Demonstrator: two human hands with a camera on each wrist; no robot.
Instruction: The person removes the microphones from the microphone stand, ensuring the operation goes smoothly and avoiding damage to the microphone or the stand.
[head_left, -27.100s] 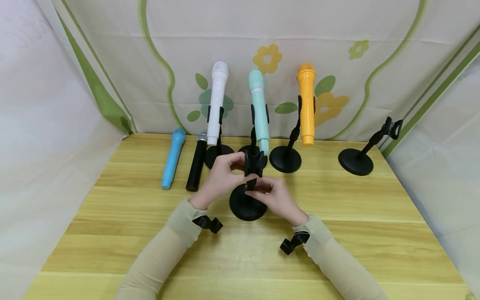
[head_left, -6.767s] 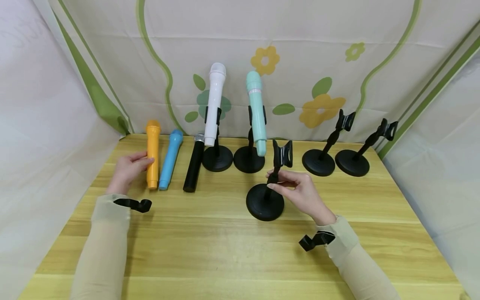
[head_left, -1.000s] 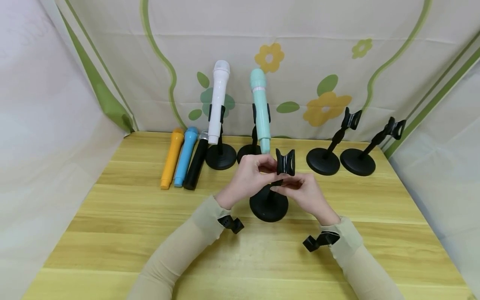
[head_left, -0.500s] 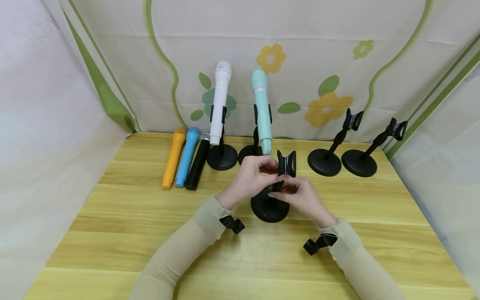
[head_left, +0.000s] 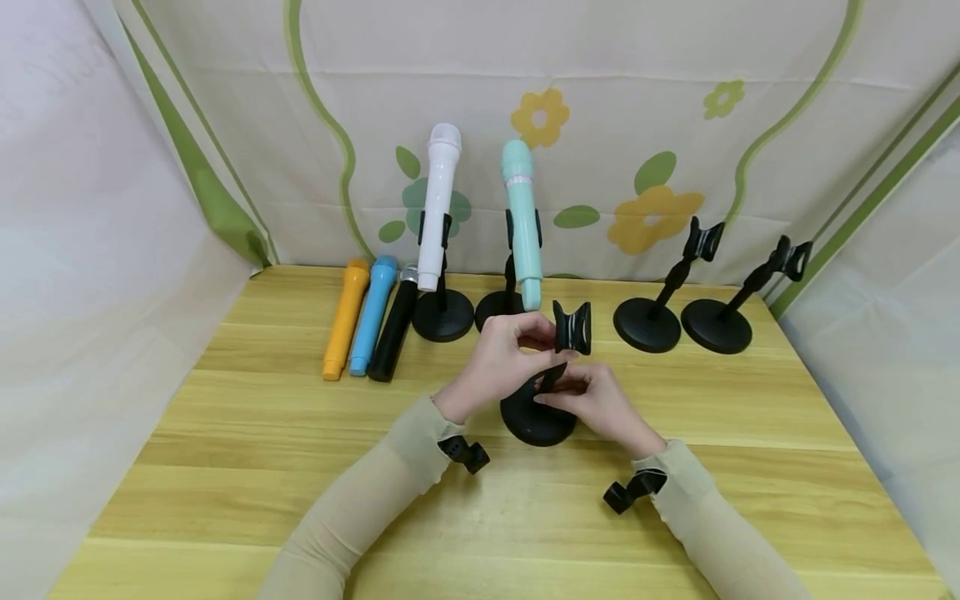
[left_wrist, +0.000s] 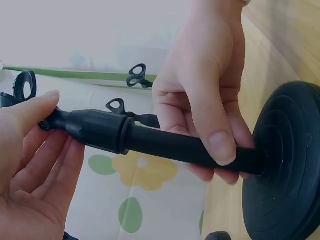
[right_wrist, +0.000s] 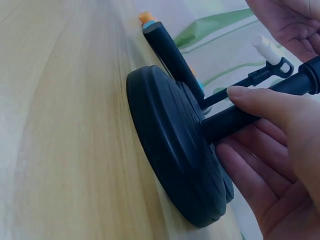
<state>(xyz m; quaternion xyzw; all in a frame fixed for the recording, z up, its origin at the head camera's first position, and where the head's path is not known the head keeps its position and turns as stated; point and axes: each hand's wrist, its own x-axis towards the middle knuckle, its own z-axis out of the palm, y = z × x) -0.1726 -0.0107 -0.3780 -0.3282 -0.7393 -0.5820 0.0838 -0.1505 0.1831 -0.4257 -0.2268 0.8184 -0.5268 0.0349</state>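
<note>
A black desktop microphone stand is upright at mid-table, both hands on it. My left hand pinches its neck just below the U-shaped clip. Lower down, my right hand grips the pole. The left wrist view shows the ribbed collar between the hands, and the right thumb lying along the pole near the round base. From the right wrist, the fingers curl under the pole, close to the base. The clip holds no microphone.
Orange, blue and black microphones lie side by side at left. Behind, white and mint-green microphones sit in stands. Two bare stands are at back right, before the curtain.
The orange microphone went from a back stand to the left row; a second bare stand is at right. My left hand came over to the middle stand; my right hand slid slightly down its pole.
</note>
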